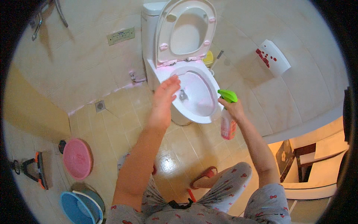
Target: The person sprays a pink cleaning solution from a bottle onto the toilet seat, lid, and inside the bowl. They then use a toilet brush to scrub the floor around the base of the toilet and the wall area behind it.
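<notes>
My right hand (234,108) grips a spray bottle (228,127) by its neck, just under the green trigger head (228,95). The bottle is clear with a pinkish-red lower part bearing writing, and it hangs by the right side of the toilet bowl. Nothing is in my left hand (165,96), which is slightly blurred and held over the left rim with fingers extended. The white toilet bowl (200,95) lies uncovered beneath. Its seat (166,33) and lid (188,30) are raised against the tank (155,8). Pink patches show on the seat's bumpers and hinges.
A yellow container (207,58) and a toilet brush (216,61) stand behind the bowl. On the right wall is a white paper holder (275,58). At left are a floor drain (100,106), a pink basin (77,159), a blue bucket (79,207) and a squeegee-like tool (40,170).
</notes>
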Available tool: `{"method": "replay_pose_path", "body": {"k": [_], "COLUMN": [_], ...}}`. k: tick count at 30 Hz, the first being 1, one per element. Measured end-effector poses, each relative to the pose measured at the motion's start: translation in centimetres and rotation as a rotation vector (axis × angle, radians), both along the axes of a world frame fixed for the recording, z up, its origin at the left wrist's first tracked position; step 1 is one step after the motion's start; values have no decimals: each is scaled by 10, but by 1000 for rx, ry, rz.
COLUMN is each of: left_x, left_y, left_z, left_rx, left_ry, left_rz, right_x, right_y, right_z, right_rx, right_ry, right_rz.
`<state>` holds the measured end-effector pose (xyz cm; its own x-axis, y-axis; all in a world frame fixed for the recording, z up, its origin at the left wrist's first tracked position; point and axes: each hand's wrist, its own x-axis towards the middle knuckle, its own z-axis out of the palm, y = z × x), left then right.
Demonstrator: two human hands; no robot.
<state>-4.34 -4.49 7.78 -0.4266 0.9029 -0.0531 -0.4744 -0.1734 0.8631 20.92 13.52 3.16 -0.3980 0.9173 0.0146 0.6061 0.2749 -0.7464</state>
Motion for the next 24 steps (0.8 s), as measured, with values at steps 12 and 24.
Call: {"method": "replay_pose_path", "body": {"k": [12, 24], "left_x": [110, 92], "left_y": [14, 17], "left_z": [-84, -127], "left_rx": [-16, -219], "left_ry": [533, 307], "left_rz": [-211, -102], "right_x": [-47, -12], "right_y": [-114, -132], "right_z": [-47, -65], "right_rx": [-176, -39], "right_ry": [502, 328], "right_rz": [100, 405]}}
